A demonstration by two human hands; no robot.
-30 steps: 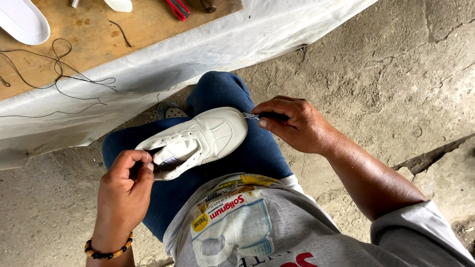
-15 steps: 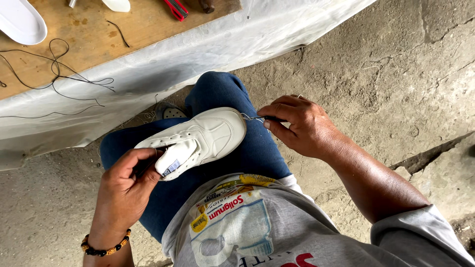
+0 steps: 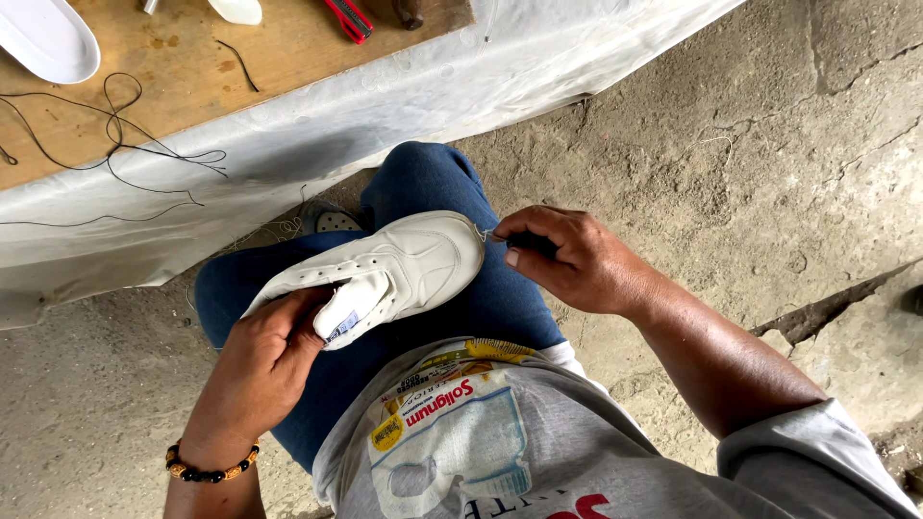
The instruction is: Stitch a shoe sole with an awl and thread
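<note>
A white sneaker [image 3: 413,267] lies across my lap on blue jeans, toe pointing right. My left hand [image 3: 264,360], with a beaded bracelet at the wrist, grips the shoe at its heel and opening, thumb by the tongue. My right hand [image 3: 567,258] pinches a small dark-handled tool [image 3: 500,235] whose thin metal tip meets the toe edge of the shoe. Its fingers are closed around the handle, which is mostly hidden.
A wooden table [image 3: 192,86] covered at its edge by a white sheet [image 3: 404,106] stands ahead, with black thread [image 3: 115,154], a white sole [image 3: 43,38] and a red-handled tool [image 3: 348,17] on it. Cracked concrete floor [image 3: 750,173] lies to the right.
My left hand has slid up along the shoe's heel side and the shoe has tilted a little. My right hand stays at the toe with the tool.
</note>
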